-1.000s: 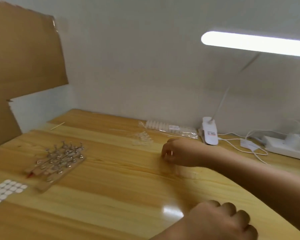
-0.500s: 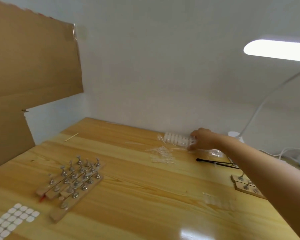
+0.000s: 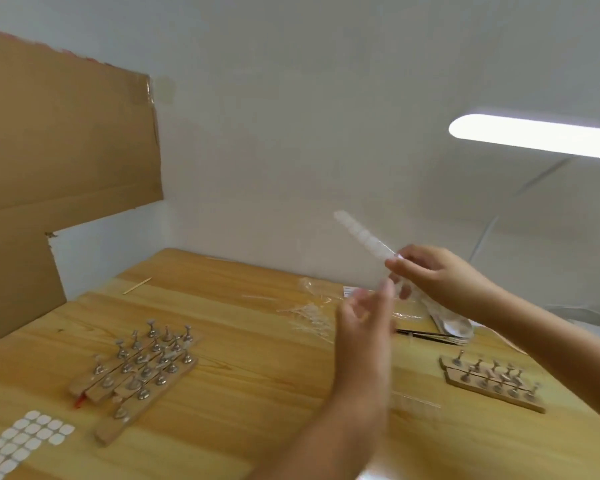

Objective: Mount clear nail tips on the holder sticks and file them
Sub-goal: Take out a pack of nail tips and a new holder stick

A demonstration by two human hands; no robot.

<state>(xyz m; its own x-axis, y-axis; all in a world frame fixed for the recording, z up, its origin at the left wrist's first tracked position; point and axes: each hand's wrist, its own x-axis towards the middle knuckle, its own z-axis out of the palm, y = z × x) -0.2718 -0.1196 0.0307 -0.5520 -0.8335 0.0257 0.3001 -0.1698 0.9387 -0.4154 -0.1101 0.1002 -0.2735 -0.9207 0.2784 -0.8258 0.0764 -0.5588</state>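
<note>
My right hand [image 3: 437,275] grips a long clear strip of nail tips [image 3: 362,233] in its plastic sleeve, lifted above the table and slanting up to the left. My left hand [image 3: 364,317] hovers just below it with fingers loosely spread, blurred, holding nothing. Wooden holder sticks with metal stands [image 3: 139,365] lie in a bunch at the left. A second group of holder sticks [image 3: 492,379] lies at the right. Loose clear nail tips [image 3: 309,317] are scattered near the table's middle back.
A sheet of white adhesive pads [image 3: 21,441] lies at the near left. A thin wooden stick [image 3: 137,285] lies at the back left, and black tweezers [image 3: 426,336] behind the right sticks. Cardboard [image 3: 56,161] stands at the left. A lit lamp [image 3: 534,136] hangs at the right.
My right hand has picked the nail tip strip up off the table and raised it. My left hand has come up from the near edge toward the strip.
</note>
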